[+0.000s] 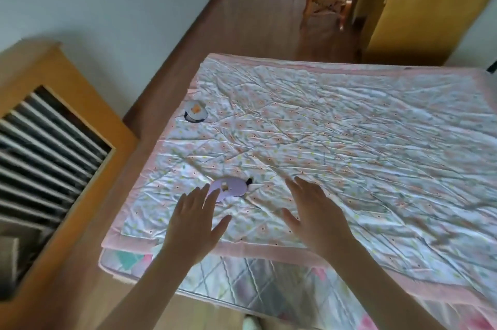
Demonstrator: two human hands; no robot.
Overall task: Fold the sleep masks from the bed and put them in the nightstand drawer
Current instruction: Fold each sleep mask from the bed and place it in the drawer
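Now purple sleep mask (228, 189) just beyond left hand (194, 224) fingers (208, 199); right hand (317, 215) beside.

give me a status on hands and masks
Left hand and right hand open, empty. Purple mask by left fingertips; grey mask farther. Nothing blocking.

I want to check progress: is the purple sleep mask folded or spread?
Spread. The purple sleep mask lies flat on the quilt, full outline showing, no fold visible.
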